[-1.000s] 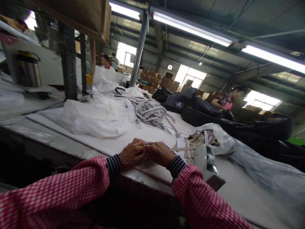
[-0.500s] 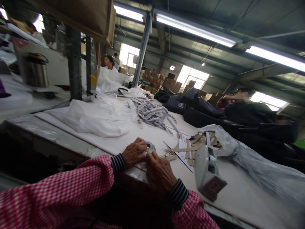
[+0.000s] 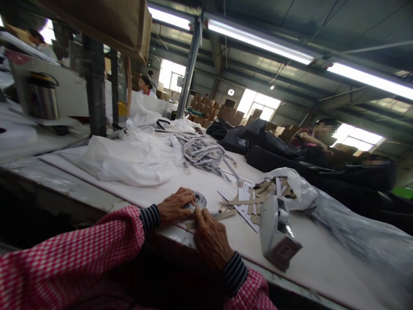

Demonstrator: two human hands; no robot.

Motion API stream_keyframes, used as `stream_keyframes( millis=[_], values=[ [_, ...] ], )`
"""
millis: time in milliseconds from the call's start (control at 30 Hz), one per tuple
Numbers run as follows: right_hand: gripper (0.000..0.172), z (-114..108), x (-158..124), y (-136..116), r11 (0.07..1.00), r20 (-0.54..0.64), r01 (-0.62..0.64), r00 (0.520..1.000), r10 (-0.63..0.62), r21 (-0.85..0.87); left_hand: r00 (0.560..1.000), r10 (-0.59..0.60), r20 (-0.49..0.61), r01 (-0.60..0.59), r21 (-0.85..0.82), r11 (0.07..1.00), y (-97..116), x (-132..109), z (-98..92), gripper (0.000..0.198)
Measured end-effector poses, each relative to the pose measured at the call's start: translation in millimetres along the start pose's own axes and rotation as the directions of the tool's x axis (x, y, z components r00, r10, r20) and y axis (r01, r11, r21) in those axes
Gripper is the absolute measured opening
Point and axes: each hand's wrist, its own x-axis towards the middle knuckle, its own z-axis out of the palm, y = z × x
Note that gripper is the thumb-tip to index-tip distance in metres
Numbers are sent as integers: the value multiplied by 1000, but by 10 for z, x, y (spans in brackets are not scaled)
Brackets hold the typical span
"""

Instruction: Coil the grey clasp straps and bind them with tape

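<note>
A coiled grey strap (image 3: 201, 199) lies on the white table top close to the front edge, between my two hands. My left hand (image 3: 177, 206) grips the coil's left side with bent fingers. From the near side, my right hand (image 3: 211, 234) has its fingertips closed on the coil, back of the hand upward. A brown card strip (image 3: 226, 214) lies just beyond the right hand. Farther back is a loose heap of similar grey straps (image 3: 204, 151), some with metal fittings. What sits under my fingers is partly hidden.
A tape dispenser (image 3: 278, 239) stands right of my right hand. Behind it, brown and white card strips (image 3: 254, 199) spill from a clear plastic bag (image 3: 300, 189). White plastic sheeting (image 3: 129, 165) lies left. Black bags (image 3: 277, 165) are piled at the right, with a co-worker (image 3: 311, 137) behind.
More of the coil shows between my hands, as does the strip beyond my right hand. The view has shifted slightly. The co-worker at the right has lowered an arm.
</note>
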Motion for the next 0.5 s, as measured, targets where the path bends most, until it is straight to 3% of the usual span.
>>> stream_keyframes(
  millis=[200, 367, 500],
  values=[
    [68, 49, -18, 17, 998, -26, -8, 1000, 10, 68, 993, -110, 51, 111, -13, 994, 10, 82, -12, 18],
    [69, 57, -20, 6, 996, -14, -12, 1000, 13, 88, 988, -103, 115, 113, -85, 990, -24, 69, -36, 17],
    [69, 30, -11, -12, 996, 9, -23, 1000, 23, 85, 983, -126, 133, 132, -38, 991, -24, 74, -40, 21]
  ],
)
